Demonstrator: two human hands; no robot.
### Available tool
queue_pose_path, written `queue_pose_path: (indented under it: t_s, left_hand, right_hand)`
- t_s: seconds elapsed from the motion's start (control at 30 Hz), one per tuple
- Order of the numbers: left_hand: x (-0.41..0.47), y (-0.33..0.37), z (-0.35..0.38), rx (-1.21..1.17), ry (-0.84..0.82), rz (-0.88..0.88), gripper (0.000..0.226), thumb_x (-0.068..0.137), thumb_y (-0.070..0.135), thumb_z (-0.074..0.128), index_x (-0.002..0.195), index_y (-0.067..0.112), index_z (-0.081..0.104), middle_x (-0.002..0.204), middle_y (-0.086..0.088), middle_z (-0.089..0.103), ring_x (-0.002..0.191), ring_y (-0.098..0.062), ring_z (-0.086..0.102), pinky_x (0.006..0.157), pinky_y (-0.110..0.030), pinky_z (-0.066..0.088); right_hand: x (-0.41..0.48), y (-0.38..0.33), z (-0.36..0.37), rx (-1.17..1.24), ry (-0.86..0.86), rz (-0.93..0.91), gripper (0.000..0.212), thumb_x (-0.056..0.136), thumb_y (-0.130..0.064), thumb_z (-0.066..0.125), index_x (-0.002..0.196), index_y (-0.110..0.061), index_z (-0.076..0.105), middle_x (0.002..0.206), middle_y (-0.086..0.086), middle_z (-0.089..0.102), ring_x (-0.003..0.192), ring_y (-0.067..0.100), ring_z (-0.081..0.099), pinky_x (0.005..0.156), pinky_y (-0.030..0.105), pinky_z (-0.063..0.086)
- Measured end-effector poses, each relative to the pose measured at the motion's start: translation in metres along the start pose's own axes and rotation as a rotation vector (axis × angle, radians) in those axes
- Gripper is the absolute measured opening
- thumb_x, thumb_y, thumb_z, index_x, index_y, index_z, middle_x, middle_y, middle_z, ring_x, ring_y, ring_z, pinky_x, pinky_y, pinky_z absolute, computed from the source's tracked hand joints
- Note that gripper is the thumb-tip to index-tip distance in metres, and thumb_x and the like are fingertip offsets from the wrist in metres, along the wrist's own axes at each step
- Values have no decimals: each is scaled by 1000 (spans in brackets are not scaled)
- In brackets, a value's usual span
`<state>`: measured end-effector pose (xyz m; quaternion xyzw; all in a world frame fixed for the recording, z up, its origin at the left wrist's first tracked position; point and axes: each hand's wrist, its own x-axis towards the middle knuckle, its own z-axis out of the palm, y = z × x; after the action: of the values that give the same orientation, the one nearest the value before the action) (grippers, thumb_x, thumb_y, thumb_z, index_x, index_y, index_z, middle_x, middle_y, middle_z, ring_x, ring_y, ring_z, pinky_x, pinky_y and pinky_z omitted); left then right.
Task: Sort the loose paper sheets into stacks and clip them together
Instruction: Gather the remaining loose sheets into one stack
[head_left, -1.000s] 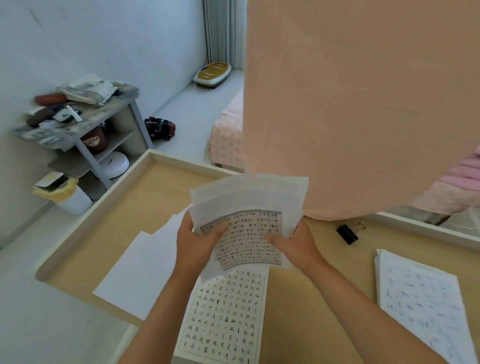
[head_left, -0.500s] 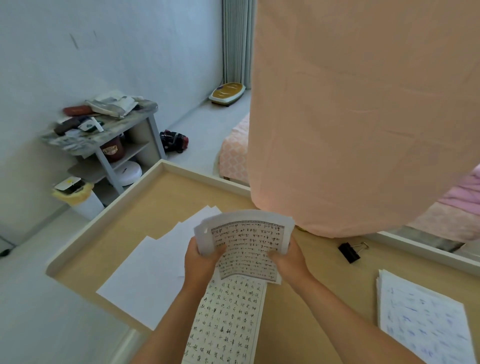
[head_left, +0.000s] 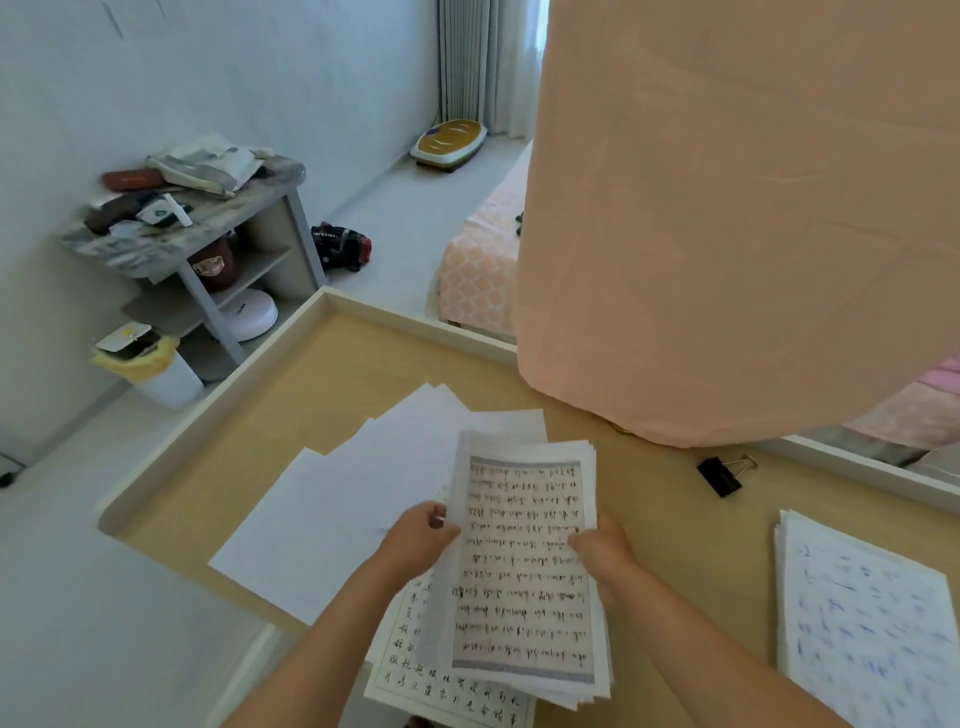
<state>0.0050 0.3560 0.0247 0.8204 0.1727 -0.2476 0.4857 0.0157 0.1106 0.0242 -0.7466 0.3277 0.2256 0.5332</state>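
I hold a stack of sheets with handwritten lines (head_left: 524, 561) flat above the wooden table (head_left: 291, 405). My left hand (head_left: 418, 540) pinches its left edge and my right hand (head_left: 602, 545) grips its right edge. Under the stack lies a grid sheet with large characters (head_left: 415, 670). Blank white sheets (head_left: 332, 514) are fanned out to the left. Another stack with blue writing (head_left: 872, 629) lies at the right. A black binder clip (head_left: 719, 475) sits on the table beyond my right hand.
A peach cloth (head_left: 743, 218) hangs over the table's far right side. The table has a raised pale rim (head_left: 218, 395). On the floor to the left stand a cluttered grey shelf (head_left: 208, 218) and a white bin (head_left: 150, 369).
The held stack has come down from upright to nearly flat over the grid sheet, with both hands still on its edges. The view has shifted.
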Motion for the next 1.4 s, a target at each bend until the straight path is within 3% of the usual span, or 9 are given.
queue_pose_path:
  t_s: [0.13,0.23,0.4,0.57,0.7,0.87,1.1,1.3,1.4]
  left_hand:
    - [13,-36,9,344,124,-118,50,93,35,63,139,21,48,145,-3,42,136,-25,34,103,-41,43]
    - [10,-44,16,315,200,-199,69,89,33,67,147,19,31,152,-4,26,139,-27,24,104,-46,40]
    - [15,-50,23,103,198,-220,82,83,27,75,149,13,29,146,-9,32,133,-29,34,105,-43,42]
    - [24,-59,4,-60,56,-207,46,93,23,64,134,12,48,128,-2,59,85,-10,61,76,-31,56]
    - [25,-56,-12,-173,-114,-103,40,97,25,56,136,19,50,127,1,64,103,-17,67,86,-41,60]
    - [35,-28,-35,-319,-163,67,21,99,16,54,113,31,59,110,5,71,95,-17,71,79,-38,61]
    - [106,-21,-81,414,156,172,44,98,17,55,140,18,47,135,-2,55,129,-25,46,103,-40,43]
    - [158,-17,-100,739,43,128,86,91,46,61,157,18,12,165,-3,9,151,-27,9,118,-44,25]
    - [172,-14,-97,777,47,130,96,87,59,59,157,18,8,165,-3,8,151,-27,8,117,-46,25]
  right_hand:
    - [9,28,22,-30,119,124,29,93,1,39,117,-6,54,97,2,61,84,20,58,71,35,52]
    - [16,39,43,-131,251,161,36,86,-10,45,117,-24,58,100,2,63,88,24,60,68,35,58]
    - [12,32,82,-17,269,246,56,81,-11,55,132,-34,46,116,8,52,94,28,58,57,31,53]
    - [15,30,98,32,260,298,39,86,-1,53,125,-2,48,101,9,61,75,21,56,58,30,46]
    - [9,29,96,41,297,228,30,84,-7,54,115,-6,58,99,9,66,74,21,59,52,26,45]
    - [0,12,85,178,214,31,19,90,-17,69,107,-17,61,100,3,70,85,23,68,70,38,58]
    - [39,-27,77,398,266,170,13,93,-7,66,106,-10,62,97,10,67,83,30,67,65,41,58]
    - [74,-23,96,426,364,189,35,89,3,57,121,-11,58,105,7,68,81,23,65,59,30,54]
    - [81,-23,108,355,370,131,50,86,6,54,128,-20,50,110,3,67,88,22,65,71,37,59]
